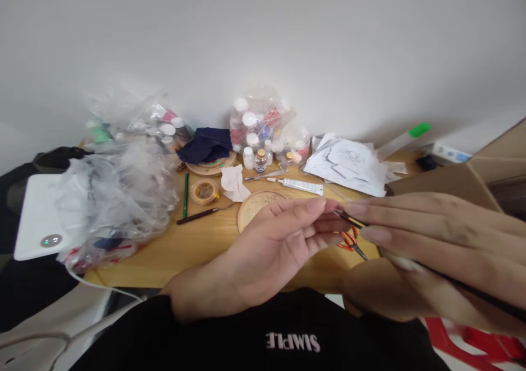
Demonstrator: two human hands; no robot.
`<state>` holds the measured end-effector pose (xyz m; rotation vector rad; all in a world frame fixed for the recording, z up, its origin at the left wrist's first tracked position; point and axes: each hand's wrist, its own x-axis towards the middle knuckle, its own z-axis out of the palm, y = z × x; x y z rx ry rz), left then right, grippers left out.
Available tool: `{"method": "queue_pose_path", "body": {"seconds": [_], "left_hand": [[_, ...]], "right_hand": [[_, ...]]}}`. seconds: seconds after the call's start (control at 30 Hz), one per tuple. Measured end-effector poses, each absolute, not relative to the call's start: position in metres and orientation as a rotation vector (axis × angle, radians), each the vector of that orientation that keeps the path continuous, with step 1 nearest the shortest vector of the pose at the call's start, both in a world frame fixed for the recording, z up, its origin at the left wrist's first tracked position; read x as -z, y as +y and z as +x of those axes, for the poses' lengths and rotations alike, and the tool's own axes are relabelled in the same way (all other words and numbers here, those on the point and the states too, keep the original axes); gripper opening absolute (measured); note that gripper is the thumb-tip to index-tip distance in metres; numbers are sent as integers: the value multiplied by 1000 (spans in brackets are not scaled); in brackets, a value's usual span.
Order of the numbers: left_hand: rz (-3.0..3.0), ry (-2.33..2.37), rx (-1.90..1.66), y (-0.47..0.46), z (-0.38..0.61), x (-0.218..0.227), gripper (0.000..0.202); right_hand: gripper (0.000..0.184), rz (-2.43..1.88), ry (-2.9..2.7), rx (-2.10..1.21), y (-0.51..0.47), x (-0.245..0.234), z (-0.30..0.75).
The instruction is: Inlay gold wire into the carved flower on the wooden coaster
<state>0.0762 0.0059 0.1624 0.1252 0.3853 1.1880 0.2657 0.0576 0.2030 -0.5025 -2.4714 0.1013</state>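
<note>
My left hand (271, 245) is held palm up over the front edge of the wooden table (197, 245). Its fingers are stretched out and close together, and their tips meet the point of a thin dark tool (347, 217). My right hand (435, 239) comes in from the right with long, extended fingers and holds that tool. The tool's dark shaft runs back under the fingers toward the lower right. Small red-handled pliers (352, 243) lie on the table just below the fingertips. I cannot make out anything at the tool's point.
A round wooden disc (255, 204) lies behind my left hand. Also on the table are a white glue tube (299, 185), a gold wire spool (204, 190), a tissue (233, 183) and a green pencil (186, 194). Bead bottles (258, 135), papers (349, 165), plastic bags (119, 195) and a cardboard box (452, 179) crowd the back and sides.
</note>
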Motion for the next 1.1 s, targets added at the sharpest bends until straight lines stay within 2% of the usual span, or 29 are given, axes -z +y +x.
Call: {"method": "queue_pose_path", "body": {"seconds": [0.5, 0.73, 0.9, 1.1], "left_hand": [[128, 407, -1195, 4, 76, -164, 8], [119, 410, -1200, 3, 76, -163, 8], [120, 419, -1189, 3, 76, -163, 7], [121, 408, -1195, 3, 78, -162, 7]], "right_hand": [[28, -510, -2482, -239, 51, -204, 269], [41, -420, -2525, -273, 58, -205, 271], [39, -542, -2465, -284, 54, -204, 271], [42, -463, -2522, -299, 58, -206, 275]]}}
